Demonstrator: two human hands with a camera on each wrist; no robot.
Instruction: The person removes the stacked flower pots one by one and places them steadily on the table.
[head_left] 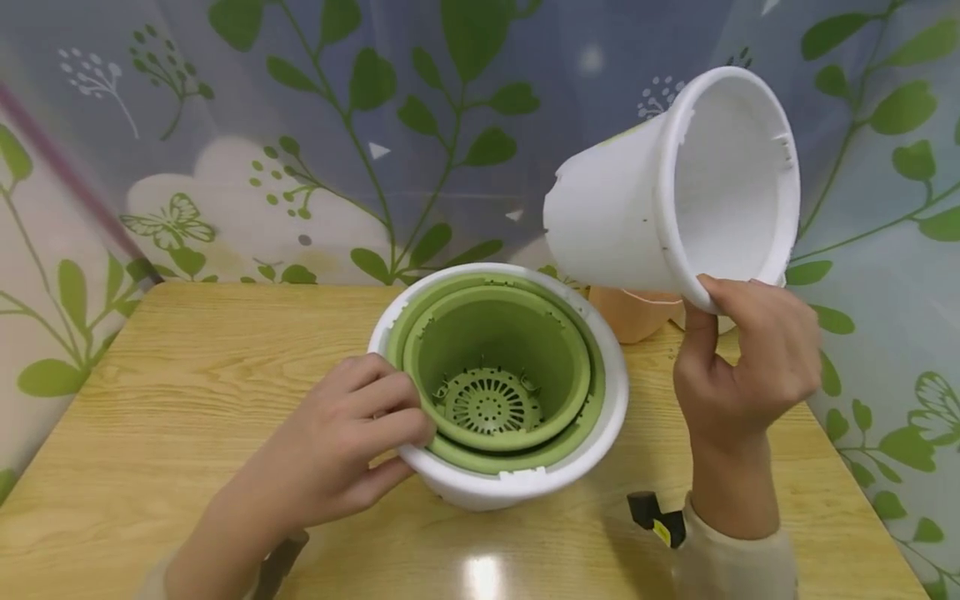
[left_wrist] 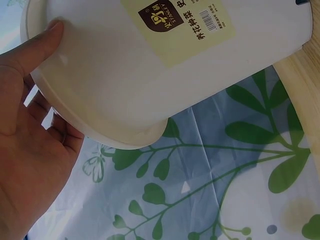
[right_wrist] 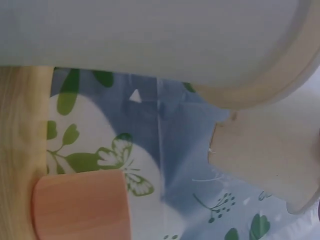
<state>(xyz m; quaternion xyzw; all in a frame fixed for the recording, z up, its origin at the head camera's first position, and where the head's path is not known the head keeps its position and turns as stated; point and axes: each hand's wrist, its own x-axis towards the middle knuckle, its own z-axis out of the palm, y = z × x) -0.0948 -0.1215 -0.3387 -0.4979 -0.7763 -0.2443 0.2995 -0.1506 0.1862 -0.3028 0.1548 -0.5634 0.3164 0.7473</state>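
My left hand (head_left: pixel 360 433) grips the left rim of a white pot (head_left: pixel 618 400) on the table, with two green pots (head_left: pixel 495 321) nested inside it and a slotted bottom showing. In the left wrist view the thumb of the left hand (left_wrist: pixel 30 135) lies on the outside of the white pot (left_wrist: pixel 100 75), below its yellow label. My right hand (head_left: pixel 750 358) pinches the lower rim of another white pot (head_left: pixel 607 208), held tilted in the air with its mouth towards the right. This raised pot (right_wrist: pixel 265 150) also shows in the right wrist view.
Behind the held pots, an orange pot (head_left: pixel 637 317) stands at the back of the wooden table (head_left: pixel 202 375), partly hidden by the raised pot; it also shows in the right wrist view (right_wrist: pixel 82 205). A leaf-patterned sheet (head_left: pixel 300 167) covers the wall behind.
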